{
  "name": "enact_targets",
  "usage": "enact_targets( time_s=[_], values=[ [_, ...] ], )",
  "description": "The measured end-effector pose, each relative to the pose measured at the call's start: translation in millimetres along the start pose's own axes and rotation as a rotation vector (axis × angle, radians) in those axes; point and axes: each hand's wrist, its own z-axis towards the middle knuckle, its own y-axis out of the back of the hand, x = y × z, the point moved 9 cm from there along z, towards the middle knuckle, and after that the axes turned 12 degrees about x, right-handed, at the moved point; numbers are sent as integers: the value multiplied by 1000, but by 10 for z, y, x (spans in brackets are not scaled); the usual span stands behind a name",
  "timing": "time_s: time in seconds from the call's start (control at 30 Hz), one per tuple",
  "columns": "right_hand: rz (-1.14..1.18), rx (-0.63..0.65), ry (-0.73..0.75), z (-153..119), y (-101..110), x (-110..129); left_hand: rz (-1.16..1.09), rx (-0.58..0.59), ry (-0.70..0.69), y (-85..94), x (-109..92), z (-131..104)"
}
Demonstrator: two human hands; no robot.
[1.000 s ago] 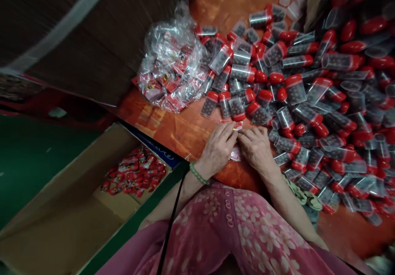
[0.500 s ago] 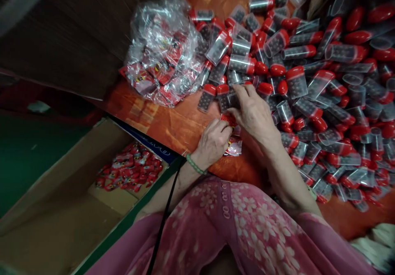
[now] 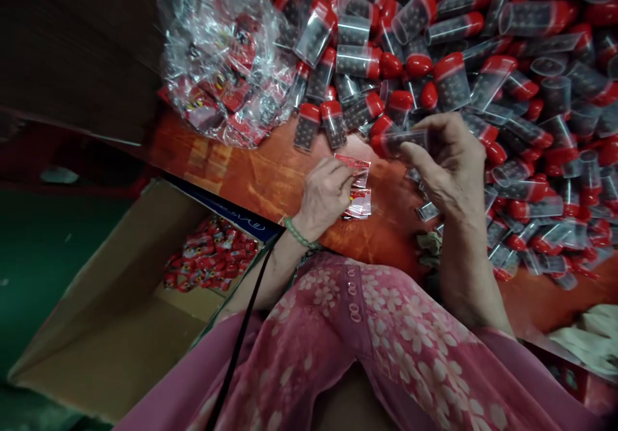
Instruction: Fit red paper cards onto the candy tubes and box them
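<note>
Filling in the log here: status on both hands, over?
Right hand: holding red-capped tube. Left hand: at small red packets. Loose tubes crowd the right hand.

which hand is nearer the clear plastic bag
The left. The left hand is below and to the right of the bag in the picture, at the small red packets; the right hand is farther right, holding a red-capped tube.

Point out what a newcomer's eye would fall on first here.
Probably the heap of clear, red-ended tubes sprawling across the upper right. Next, the shiny plastic bag at upper left, red contents showing through. Then, near the centre, the right hand pinching a single tube while the left hand touches small packets.
</note>
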Motion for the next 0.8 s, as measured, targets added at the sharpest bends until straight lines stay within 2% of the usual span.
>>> enact_targets(
  time_s=[0.1,0.17,0.33,0.43,0.53,0.67,0.8],
  values=[
    [184,-117,-6,-283,122,-105,-241,-138,45,167,66,-44],
    [276,-152,-16,-423,143,-140,-366,-183,38,253,45,-77],
    [409,-139,-57,-622,100,-70,-548,-130,5,344,-112,-148],
    [369,-68,-102,-666,46,-40,-624,-73,34,343,-152,-189],
    [251,20,-80,-671,28,1,-647,-52,60,353,-156,-216],
    [86,174,-18,-632,12,94,-600,-16,0,359,-215,-214],
    [21,339,8,-588,-28,210,-566,51,-26,285,-251,-217]
  ],
)
